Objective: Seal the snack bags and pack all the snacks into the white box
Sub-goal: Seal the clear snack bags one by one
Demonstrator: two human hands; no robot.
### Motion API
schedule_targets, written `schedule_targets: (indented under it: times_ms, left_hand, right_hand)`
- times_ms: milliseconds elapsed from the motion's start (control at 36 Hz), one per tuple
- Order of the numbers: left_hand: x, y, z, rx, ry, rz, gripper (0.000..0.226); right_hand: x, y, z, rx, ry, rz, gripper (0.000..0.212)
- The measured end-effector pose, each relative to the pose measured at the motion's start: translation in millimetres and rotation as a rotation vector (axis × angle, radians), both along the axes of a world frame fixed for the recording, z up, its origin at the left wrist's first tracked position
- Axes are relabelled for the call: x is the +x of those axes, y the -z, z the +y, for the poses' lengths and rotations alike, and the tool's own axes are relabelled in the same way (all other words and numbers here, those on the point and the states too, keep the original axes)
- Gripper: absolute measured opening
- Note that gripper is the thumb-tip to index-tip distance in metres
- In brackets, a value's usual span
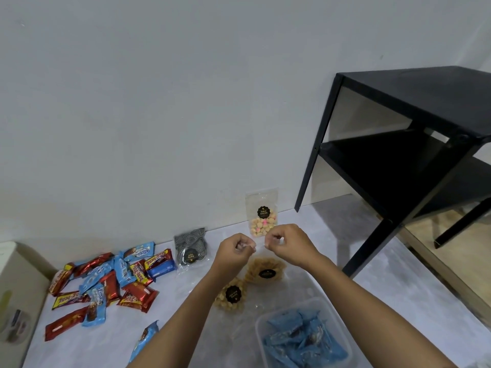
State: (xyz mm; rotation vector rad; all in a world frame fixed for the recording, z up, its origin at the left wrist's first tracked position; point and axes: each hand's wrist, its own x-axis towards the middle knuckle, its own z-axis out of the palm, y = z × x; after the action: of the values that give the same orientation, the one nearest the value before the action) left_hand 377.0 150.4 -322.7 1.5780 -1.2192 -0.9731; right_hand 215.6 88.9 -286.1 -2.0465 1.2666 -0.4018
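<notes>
Sealing step: left hand (235, 251) and right hand (285, 243) each pinch one end of a clear strip (259, 245), probably tape. The snack bag (265, 272) lies just below the fingers. The next move probably calls for pressing the strip across its mouth.

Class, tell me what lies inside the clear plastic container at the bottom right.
The clear plastic container holds blue snack packets. Anything beneath them is covered, and its near side runs off the picture's bottom edge.

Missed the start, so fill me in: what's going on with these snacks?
A person's left hand and right hand pinch a small clear piece between them, above two bags of yellow snacks. A biscuit bag leans on the wall; red and blue wrapped snacks lie loose, and blue packets sit in a clear tub.
</notes>
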Motion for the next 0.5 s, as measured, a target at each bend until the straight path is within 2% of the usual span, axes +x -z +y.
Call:
schedule_targets:
  times_ms: [83,139,222,306,500]
  left_hand:
    - [2.8,1.7,-0.3,0.002,-0.007,0.047,0.015]
    - [4.8,0.3,-0.7,0.010,-0.007,0.087,0.003]
    - [6.8,-0.8,-1.2,0.007,0.017,0.120,0.008]
    - [7.8,-0.1,-2.0,-0.002,0.028,0.160,0.001]
    - [7.9,0.8,-0.6,-0.004,0.054,0.169,0.007]
  right_hand:
    - [-0.7,1.0,2.1,0.035,-0.008,-0.011,0.021]
    - [-1.1,0.6,2.7,0.069,-0.004,-0.036,0.021]
    - [0.0,-2.5,2.8,0.071,-0.007,-0.057,0.017]
    - [3.2,-3.8,2.2,0.057,-0.004,-0.066,0.011]
    - [6.0,-3.1,4.9,0.001,0.004,-0.028,0.009]
